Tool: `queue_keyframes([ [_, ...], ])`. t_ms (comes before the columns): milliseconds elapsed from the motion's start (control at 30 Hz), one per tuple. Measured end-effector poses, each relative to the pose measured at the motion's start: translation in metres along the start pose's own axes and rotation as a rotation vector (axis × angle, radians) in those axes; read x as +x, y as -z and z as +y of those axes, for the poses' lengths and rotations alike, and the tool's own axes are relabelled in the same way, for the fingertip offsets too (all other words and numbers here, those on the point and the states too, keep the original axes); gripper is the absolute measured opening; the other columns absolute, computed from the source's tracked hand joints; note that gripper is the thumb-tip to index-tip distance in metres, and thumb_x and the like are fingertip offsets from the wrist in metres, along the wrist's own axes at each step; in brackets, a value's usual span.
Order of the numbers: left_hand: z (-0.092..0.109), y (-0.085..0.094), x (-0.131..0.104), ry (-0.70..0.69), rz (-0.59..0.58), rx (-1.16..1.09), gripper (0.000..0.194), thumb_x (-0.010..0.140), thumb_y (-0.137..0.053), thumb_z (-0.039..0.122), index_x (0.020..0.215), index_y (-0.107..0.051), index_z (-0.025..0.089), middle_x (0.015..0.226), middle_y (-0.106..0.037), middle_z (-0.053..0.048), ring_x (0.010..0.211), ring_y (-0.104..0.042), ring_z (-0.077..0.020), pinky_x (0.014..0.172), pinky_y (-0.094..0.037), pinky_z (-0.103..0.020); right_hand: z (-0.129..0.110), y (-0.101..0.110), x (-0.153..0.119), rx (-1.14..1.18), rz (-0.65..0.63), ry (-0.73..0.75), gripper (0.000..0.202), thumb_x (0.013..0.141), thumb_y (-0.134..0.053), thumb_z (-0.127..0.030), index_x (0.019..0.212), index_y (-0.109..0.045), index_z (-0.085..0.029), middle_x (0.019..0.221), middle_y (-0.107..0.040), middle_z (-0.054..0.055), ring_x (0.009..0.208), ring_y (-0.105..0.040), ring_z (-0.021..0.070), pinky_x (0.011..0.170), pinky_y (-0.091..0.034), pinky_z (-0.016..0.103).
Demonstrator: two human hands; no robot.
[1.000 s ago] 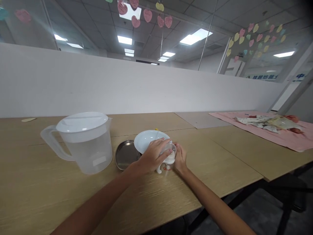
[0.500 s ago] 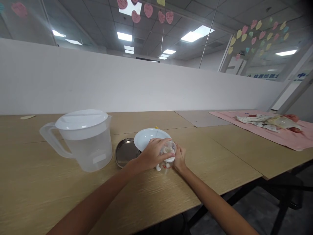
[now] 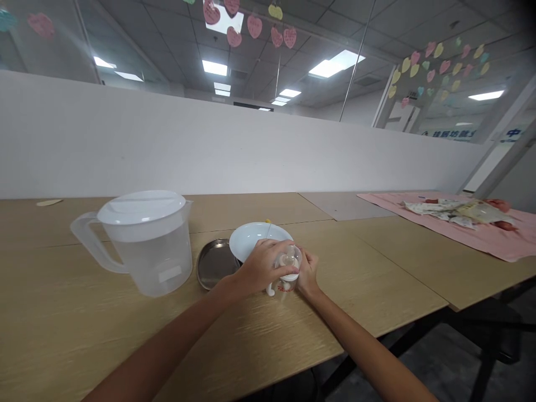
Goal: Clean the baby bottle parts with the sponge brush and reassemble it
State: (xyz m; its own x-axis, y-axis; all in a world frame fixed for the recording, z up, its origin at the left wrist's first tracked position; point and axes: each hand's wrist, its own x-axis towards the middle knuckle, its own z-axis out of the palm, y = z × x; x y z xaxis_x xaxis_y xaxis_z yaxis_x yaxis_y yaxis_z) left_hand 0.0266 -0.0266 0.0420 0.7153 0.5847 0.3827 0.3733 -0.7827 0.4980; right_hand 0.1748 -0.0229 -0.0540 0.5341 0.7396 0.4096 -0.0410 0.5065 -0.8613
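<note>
A small clear baby bottle [image 3: 286, 286] with a see-through dome cap, a white collar, a white handle and red lettering stands upright in front of me on the table. My left hand [image 3: 263, 267] wraps over its upper part from the left, with the thumb across the front near the collar. From the right, my right hand [image 3: 309, 273] closes around the bottle's side; its fingertips are hidden behind it. Just behind my left hand is a white bowl [image 3: 247, 237] with a thin stick-like piece and a small yellow tip at its rim.
A metal tray [image 3: 213, 262] lies left of the bowl. Further left stands a large lidded plastic pitcher [image 3: 151, 257]. At the far right, a pink cloth [image 3: 402, 215] carries crumpled packaging [image 3: 456, 211]. A white partition [image 3: 209, 145] rises behind the table [image 3: 377, 268].
The view has tilted very slightly, so things sit a little lower in the picture. Both hands keep their hold on the baby bottle with hardly any movement.
</note>
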Motion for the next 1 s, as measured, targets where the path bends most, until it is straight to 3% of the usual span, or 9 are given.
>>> queue_keyframes([
  [333,-0.001,0.002,-0.002,-0.049,0.04,-0.061,0.048,0.073,-0.067,0.043,0.117,-0.056,0.025,0.119,-0.059,-0.005,0.115,-0.048,-0.0248,0.101,-0.034,-0.039,0.002,-0.001,0.0,-0.01,0.0,0.013,0.042,0.073,-0.059,-0.049,0.051,-0.045,-0.016,0.049,-0.036,-0.004,0.048,-0.03,0.0077,0.043,-0.03,0.021],
  [433,0.003,0.006,-0.002,0.023,0.047,-0.207,0.047,0.072,-0.067,0.042,0.113,-0.058,0.022,0.117,-0.061,-0.005,0.111,-0.052,-0.0248,0.097,-0.039,-0.037,0.004,-0.001,-0.001,-0.004,-0.001,-0.003,0.044,0.074,-0.057,-0.052,0.051,-0.045,-0.016,0.048,-0.036,-0.004,0.047,-0.03,0.0077,0.042,-0.028,0.021],
  [567,0.009,0.015,0.0,0.201,0.096,-0.526,0.045,0.081,-0.052,0.047,0.116,-0.055,0.018,0.103,-0.067,-0.006,0.093,-0.062,-0.0211,0.077,-0.049,-0.03,0.007,0.0,-0.001,-0.016,-0.013,0.011,0.046,0.077,-0.055,-0.053,0.051,-0.045,-0.017,0.048,-0.038,-0.004,0.046,-0.032,0.0084,0.042,-0.028,0.022],
  [733,0.002,0.024,0.002,0.242,0.301,-0.301,0.045,0.075,-0.063,0.039,0.116,-0.057,0.022,0.108,-0.065,-0.004,0.101,-0.057,-0.0221,0.092,-0.043,-0.034,0.008,0.001,-0.001,-0.045,-0.026,0.013,0.045,0.079,-0.051,-0.054,0.054,-0.049,-0.017,0.05,-0.044,-0.003,0.047,-0.038,0.01,0.045,-0.032,0.023],
  [1000,-0.022,0.024,0.006,0.21,0.312,-0.102,0.049,0.071,-0.063,0.022,0.12,-0.056,0.024,0.119,-0.06,-0.005,0.111,-0.053,-0.0234,0.098,-0.04,-0.038,0.007,0.001,-0.001,-0.084,-0.027,0.028,0.045,0.08,-0.049,-0.054,0.054,-0.049,-0.017,0.05,-0.043,-0.003,0.048,-0.038,0.0108,0.046,-0.033,0.023],
])
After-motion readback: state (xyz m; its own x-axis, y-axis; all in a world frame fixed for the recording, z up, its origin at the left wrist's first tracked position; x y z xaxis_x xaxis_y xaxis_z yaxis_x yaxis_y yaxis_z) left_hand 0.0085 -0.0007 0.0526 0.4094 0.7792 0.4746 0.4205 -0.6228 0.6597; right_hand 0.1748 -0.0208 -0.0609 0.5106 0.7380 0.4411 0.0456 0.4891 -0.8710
